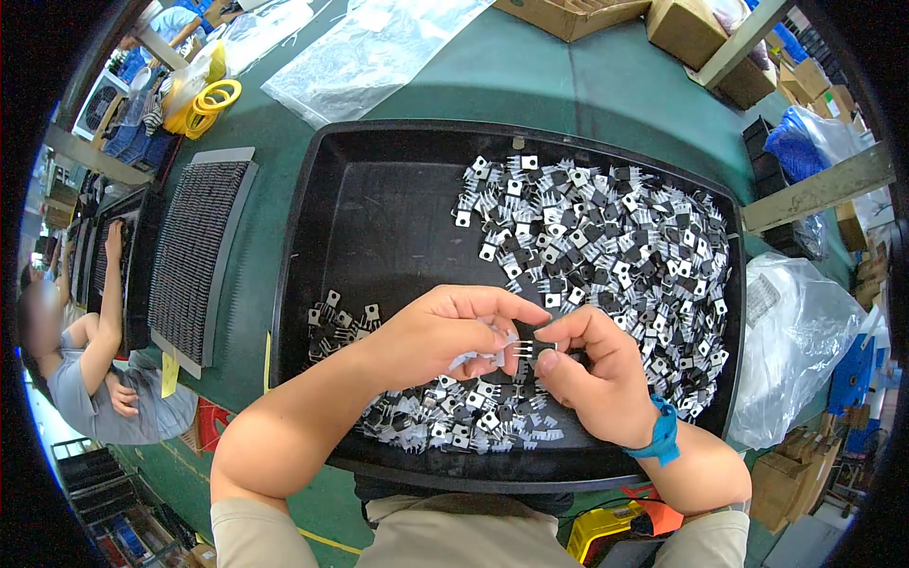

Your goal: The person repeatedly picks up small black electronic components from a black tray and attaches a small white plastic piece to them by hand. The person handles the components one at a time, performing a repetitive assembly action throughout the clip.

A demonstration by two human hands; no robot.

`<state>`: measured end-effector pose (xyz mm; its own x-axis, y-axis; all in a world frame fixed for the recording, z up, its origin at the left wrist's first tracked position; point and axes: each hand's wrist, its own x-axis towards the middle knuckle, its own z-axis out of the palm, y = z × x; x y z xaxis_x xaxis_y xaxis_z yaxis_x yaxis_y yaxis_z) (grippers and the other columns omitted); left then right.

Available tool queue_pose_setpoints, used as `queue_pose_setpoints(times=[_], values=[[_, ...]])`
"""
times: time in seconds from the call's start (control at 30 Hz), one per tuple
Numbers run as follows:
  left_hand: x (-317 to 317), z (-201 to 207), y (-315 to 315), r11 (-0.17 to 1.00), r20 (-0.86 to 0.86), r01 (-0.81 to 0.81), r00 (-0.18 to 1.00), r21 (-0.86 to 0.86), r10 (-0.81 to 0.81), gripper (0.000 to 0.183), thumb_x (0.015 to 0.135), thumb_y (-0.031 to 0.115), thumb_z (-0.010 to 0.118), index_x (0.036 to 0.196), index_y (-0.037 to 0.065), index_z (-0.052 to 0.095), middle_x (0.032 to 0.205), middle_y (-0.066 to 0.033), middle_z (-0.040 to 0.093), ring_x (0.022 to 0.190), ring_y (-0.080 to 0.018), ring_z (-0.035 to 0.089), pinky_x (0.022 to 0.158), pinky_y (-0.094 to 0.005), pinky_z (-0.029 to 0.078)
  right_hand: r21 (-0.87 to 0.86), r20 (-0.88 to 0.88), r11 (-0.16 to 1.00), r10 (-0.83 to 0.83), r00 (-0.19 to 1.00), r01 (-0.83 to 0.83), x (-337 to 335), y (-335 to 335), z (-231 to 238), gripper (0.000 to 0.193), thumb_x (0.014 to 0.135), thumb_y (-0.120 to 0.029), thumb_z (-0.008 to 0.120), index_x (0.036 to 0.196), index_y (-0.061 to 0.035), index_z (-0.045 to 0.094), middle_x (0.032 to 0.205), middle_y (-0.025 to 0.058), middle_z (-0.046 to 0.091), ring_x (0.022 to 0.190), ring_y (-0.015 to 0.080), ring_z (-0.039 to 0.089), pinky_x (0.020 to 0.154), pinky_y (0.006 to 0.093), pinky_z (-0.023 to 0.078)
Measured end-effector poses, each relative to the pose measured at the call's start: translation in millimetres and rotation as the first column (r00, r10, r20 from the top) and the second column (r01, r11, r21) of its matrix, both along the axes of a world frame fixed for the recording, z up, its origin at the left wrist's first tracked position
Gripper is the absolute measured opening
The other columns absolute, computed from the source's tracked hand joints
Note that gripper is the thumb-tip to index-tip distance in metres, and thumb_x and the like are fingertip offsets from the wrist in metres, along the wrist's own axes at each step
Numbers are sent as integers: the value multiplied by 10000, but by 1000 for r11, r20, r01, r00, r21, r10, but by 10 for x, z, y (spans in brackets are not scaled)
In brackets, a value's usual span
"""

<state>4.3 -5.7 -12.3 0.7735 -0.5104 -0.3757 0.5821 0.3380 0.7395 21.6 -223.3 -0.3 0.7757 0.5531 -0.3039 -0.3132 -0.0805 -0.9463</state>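
Your right hand (598, 371) pinches a black component (545, 347) by its body, thin legs pointing left; your left hand (453, 331) curls partly closed around translucent pieces (462, 361). The component looks light and stiff, its legs likely bendable, so hold the body. It's above the tray (379, 218). Your grip hides much; the pieces' shapes are unclear.

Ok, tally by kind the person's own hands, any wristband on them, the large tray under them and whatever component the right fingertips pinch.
Bare hands: 2 (left hand, right hand)
Blue wristband: 1
Large black tray: 1
Three-legged transistor-type component: 1
Total: 5
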Motion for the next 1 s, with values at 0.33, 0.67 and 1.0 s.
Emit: queue_pose_setpoints(times=[0.33, 0.67, 1.0], values=[[-3, -3, 2, 1000, -19, 5, 1000, -21, -5, 398, 867, 55, 532, 1263, 50, 572, 810, -98, 647, 572, -62, 466, 484, -187, 323, -2, 9, 1000, -12, 1000, 12, 0, -8, 1, 162, 863, -54, 639, 1006, -14, 575, 842, -8, 580, 758, 45, 512, 663, 211, 426], [-7, 0, 0, 999, -10, 4, 1000, -32, -4, 390, 875, 65, 529, 1262, 43, 571, 815, -96, 648, 583, -58, 472, 488, -182, 326, 34, -5, 999, 12, 1000, -12, -16, -8, -19, 156, 871, -47, 633, 1012, -22, 571, 838, -19, 565, 740, 27, 488, 645, 193, 412], [-13, 19, -33, 997, -34, 70, 997, 33, -69, 430, 897, 76, 524, 1326, 50, 503, 841, -68, 642, 589, -40, 483, 492, -168, 364, -24, 120, 999, -26, 992, 29, -69, 35, -36, 146, 875, -16, 610, 1014, -10, 567, 881, 18, 594, 798, 56, 520, 708, 215, 440]])
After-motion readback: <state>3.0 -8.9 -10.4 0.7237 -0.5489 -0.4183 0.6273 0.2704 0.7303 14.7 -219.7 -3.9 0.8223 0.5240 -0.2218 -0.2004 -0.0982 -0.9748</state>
